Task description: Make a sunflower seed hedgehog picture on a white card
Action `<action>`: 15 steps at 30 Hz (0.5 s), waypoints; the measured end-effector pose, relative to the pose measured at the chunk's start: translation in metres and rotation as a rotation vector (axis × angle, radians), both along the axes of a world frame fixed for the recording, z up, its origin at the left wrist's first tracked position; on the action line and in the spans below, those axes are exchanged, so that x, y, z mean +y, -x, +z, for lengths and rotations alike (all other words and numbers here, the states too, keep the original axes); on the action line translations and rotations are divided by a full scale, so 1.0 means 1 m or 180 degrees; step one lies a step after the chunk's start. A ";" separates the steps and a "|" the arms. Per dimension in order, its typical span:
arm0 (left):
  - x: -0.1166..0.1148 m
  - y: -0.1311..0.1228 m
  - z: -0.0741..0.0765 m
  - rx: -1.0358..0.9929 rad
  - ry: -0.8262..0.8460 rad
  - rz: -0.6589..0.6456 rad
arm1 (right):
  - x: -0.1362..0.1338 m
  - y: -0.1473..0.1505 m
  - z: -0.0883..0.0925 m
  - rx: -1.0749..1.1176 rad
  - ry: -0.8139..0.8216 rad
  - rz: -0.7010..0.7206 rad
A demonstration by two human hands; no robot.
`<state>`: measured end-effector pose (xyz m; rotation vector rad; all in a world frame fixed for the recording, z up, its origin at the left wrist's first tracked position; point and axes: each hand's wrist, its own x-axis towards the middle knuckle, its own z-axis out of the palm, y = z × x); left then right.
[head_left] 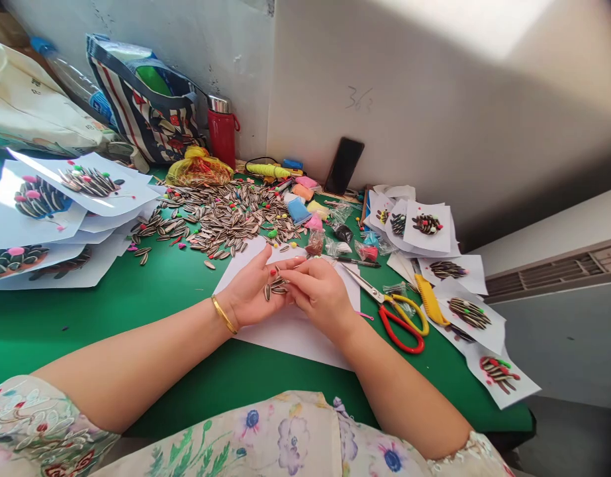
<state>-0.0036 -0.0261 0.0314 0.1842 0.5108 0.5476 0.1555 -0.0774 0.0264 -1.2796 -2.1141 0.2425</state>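
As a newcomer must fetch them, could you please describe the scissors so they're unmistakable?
At the green table, find the right hand. Just right of it lie the scissors; unlike the yellow tool beside them, they have one red and one yellow handle.

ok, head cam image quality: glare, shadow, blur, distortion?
Head view: sunlight washes out part of the wall at upper right, with deep shadow lower down; head view: scissors look sharp, seeds on the left hand slightly soft; head view: wide-angle stretching towards the edges.
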 end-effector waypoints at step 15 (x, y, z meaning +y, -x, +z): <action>-0.004 -0.003 -0.004 -0.0087 -0.0095 -0.0172 | -0.007 -0.004 0.005 0.1383 0.0546 -0.0402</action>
